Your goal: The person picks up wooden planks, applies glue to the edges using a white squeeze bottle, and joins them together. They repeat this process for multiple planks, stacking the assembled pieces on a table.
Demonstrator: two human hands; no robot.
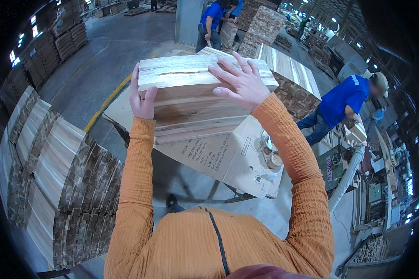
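Note:
A stack of wooden boards (pixel 195 109) lies on a flattened cardboard sheet (pixel 233 156) in front of me. The top board (pixel 184 67) is pale, with a dark crack along its grain. My left hand (pixel 142 101) grips the left end of this board, its fingers along the end and its thumb at the near corner. Toward the right end, my right hand (pixel 244 86) lies on the top face with fingers spread. Lower boards show reddish-brown and pale edges. The undersides of both palms are hidden.
Tall stacks of wood pieces (pixel 56 158) stand close on my left. Another wood stack (pixel 295 83) sits beyond my right hand. A person in blue (pixel 335 107) bends over machinery at right; another person (pixel 212 21) works at the back. A ribbed hose (pixel 349 174) hangs at right.

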